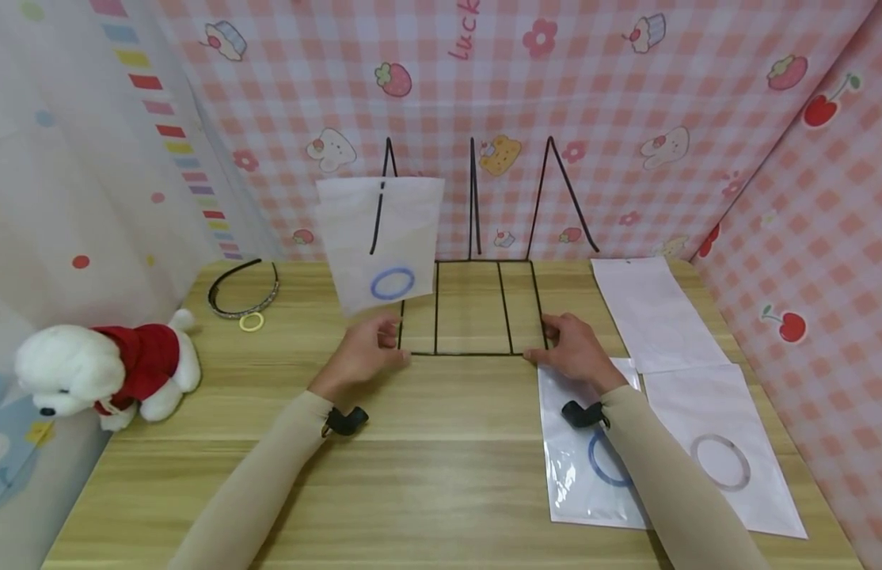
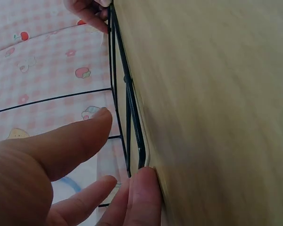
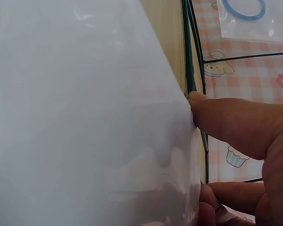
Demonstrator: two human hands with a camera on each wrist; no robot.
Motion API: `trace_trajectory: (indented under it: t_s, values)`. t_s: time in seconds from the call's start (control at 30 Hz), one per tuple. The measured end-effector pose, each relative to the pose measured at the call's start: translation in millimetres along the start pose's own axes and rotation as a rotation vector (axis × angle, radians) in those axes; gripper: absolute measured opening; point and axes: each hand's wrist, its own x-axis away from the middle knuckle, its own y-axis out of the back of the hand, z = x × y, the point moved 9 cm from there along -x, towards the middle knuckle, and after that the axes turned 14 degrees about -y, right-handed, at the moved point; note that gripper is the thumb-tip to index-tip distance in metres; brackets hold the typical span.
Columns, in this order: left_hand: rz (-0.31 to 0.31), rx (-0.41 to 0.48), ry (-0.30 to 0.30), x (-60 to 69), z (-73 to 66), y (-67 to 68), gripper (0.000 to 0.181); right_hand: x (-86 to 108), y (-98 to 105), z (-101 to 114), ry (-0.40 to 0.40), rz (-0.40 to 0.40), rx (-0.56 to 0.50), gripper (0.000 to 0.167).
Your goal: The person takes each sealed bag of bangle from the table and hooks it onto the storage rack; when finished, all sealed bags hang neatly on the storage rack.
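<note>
Fingers of the left hand (image 1: 361, 352) are spread about the front left corner of the wire rack (image 1: 473, 354), one fingertip touching the frame in the left wrist view while the thumb appears clear of it. On the opposite corner, the right hand (image 1: 572, 348) grips the frame, thumb against the front wire and the other fingers curled at the side. From where I stand, the rack sits at the centre of the head view, base on the bench (image 1: 441, 467), three prongs rising toward the checked cloth (image 1: 427, 103). A hung packet (image 1: 351, 237) with a blue ring (image 1: 374, 285) inside is threaded on the left prong; the middle and right prongs are bare. At lower right of the frame, a glossy packet (image 1: 565, 483) lies partly under the right forearm, its edge close against the right thumb in the right wrist view; a second packet (image 1: 686, 412) lies just beside it. Caution: unequal force at the two corners could skew the base. A sharp jolt could swing the hung packet or work it off the prong tip, and the one-sided load may make the rack less steady if its base lifts. Lateral travel toward the right of the frame could catch the glossy packet and crease it; a low forearm could drag it along.
</note>
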Motion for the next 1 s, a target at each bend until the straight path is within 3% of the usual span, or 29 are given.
trace_trajectory:
  t_s: [0.23, 0.4, 0.57, 0.83, 1.0]
  values:
    - [0.044, -0.167, -0.087, -8.8, -8.9, -5.8, 0.058, 0.1, -1.5, -1.2, -0.006, -0.001, -0.006, 0.087]
    - [0.055, -0.269, -0.125, -11.9, -10.8, -6.7, 0.066, -0.3, -1.4, -1.7, -0.001, -0.008, 0.001, 0.086]
    - [0.042, -0.341, -0.144, -14.7, -12.1, -6.8, 0.051, 0.4, 0.0, -0.2, 0.010, -0.016, 0.013, 0.086]
    - [0.042, -0.363, -0.115, -16.9, -11.5, -5.9, 0.065, 6.6, 4.1, 3.0, 0.047, -0.013, 0.031, 0.084]
    - [0.041, -0.344, -0.108, -15.9, -11.5, -3.5, 0.043, 17.0, 14.1, 3.9, 0.079, -0.010, 0.005, 0.071]
